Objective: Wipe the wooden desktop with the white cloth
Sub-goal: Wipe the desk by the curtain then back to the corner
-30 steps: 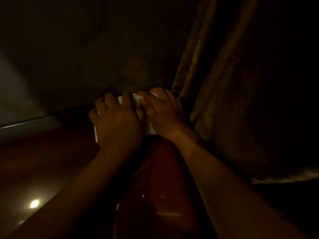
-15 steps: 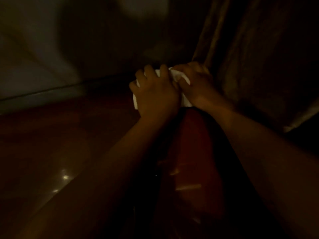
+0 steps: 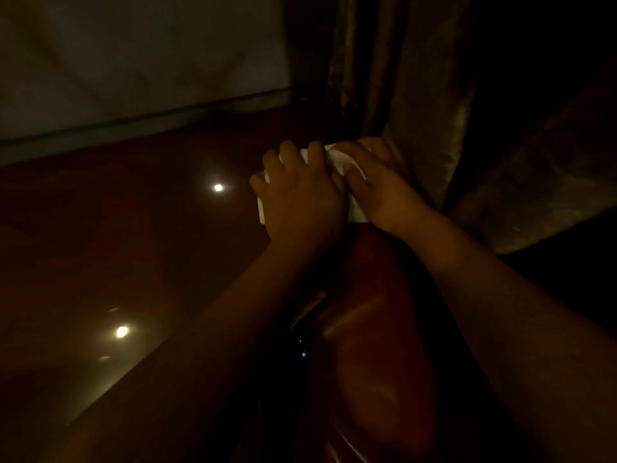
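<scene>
The scene is very dim. A glossy reddish-brown wooden desktop (image 3: pixel 140 248) fills the lower left and centre. A white cloth (image 3: pixel 340 162) lies on it near the far right corner, mostly covered by both hands. My left hand (image 3: pixel 300 198) presses flat on the cloth's left part, fingers slightly spread. My right hand (image 3: pixel 380 185) lies on the cloth's right part, fingers curled into its folds. Only strips of cloth show between and beside the hands.
A pale wall (image 3: pixel 133 55) rises behind the desk's back edge. A dark gold curtain (image 3: pixel 400 78) hangs right beside the hands. Ceiling-light reflections (image 3: pixel 218 187) shine on the desktop. A dark upholstered shape (image 3: pixel 541 182) sits at the right.
Both hands with the cloth have stayed pressed together near the curtain. The view has swung, showing more desktop at the left and new light reflections.
</scene>
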